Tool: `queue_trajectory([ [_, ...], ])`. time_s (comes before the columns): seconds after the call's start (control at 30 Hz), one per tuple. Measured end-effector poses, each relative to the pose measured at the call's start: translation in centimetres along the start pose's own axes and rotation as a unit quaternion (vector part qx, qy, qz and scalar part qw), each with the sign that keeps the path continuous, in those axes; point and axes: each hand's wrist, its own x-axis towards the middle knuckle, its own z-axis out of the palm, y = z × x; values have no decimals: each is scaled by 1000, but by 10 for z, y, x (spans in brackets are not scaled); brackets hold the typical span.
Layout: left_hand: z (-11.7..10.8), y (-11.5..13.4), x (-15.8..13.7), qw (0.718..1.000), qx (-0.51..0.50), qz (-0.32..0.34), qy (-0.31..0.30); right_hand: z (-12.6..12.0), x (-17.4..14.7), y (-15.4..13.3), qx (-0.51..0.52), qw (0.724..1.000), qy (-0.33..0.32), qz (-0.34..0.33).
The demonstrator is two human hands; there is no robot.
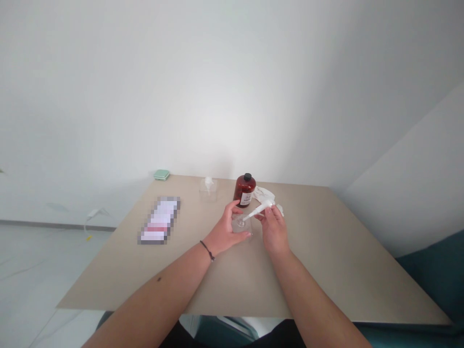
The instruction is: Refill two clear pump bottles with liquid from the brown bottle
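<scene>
A beige table (340,270) stands by a pale wall (145,87), above marbled floor (32,270).

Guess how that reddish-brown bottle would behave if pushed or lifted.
The reddish-brown bottle looks smooth and glossy, so it might feel slippery. Standing upright with a broad body, it would probably slide before tipping. Its rounded sides suggest it could roll if knocked over.

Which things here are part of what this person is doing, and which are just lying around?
In use: clear container, left hand; white pump, right hand; perhaps the dark red bottle close by.

Apparently lying about: pixelated phone, green case, second pump bottle, crumpled white tissue.
</scene>
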Motion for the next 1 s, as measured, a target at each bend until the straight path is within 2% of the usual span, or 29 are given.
queue_trajectory([
  [0.13,0,-2,1,1000,10,8,-3,1,2,-7,91,994,44,50],
  [0.23,0,-1,0,1000,8,1,-5,-4,6,-12,83,995,53,35],
  [0.4,1,3,-1,1000,-7,-18,-6,-30,33,-20,-63,994,81,-23],
  [0.47,0,6,-1,1000,-11,-22,-8,-42,52,-27,-157,984,64,-60],
  [0.5,0,7,-1,1000,-12,-25,-9,-49,63,-31,-222,970,45,-90],
  [0.53,0,8,-1,999,-11,-29,-10,-54,74,-36,-291,947,20,-137],
  [0.6,-1,9,-1,999,-10,-39,-15,-64,95,-46,-426,870,-55,-242],
  [0.67,-1,10,-1,998,-15,-50,-18,-72,113,-54,-546,765,-140,-312],
  [0.77,-1,10,-1,998,-30,-55,-19,-77,127,-60,-665,587,-279,-369],
  [0.83,0,10,-1,998,-39,-54,-19,-77,130,-59,-691,499,-350,-389],
  [0.9,0,10,-1,997,-40,-58,-20,-75,130,-55,-691,446,-392,-412],
  [1.0,0,12,0,996,-28,-77,-24,-70,132,-47,-676,399,-430,-446],
])
